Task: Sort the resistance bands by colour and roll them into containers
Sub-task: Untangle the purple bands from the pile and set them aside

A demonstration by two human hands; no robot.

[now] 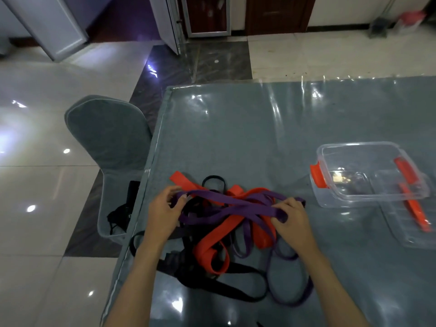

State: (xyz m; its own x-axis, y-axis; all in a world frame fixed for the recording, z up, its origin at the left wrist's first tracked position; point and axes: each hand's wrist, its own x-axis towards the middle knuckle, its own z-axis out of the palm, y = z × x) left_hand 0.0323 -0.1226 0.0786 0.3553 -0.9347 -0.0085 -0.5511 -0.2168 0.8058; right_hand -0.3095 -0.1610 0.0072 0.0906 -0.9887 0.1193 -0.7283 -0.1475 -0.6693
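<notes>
A tangled heap of purple, orange-red and black resistance bands lies on the table's near left part. A wide purple band [233,204] stretches across the top of the heap between my hands. My left hand [165,211] pinches its left end. My right hand [291,220] grips its right end, fingers curled round the fold. Orange-red bands [218,234] and black bands [226,286] lie underneath, and a thin purple loop [290,300] lies nearest me. A clear plastic container [368,173] with orange-red clips stands to the right, with no bands in it.
A clear lid [410,223] with an orange-red clip lies beside the container, nearer me. The table [236,128] has a shiny grey-blue plastic cover. A grey covered chair [111,135] stands at the table's left edge, with black bands on its seat [122,208].
</notes>
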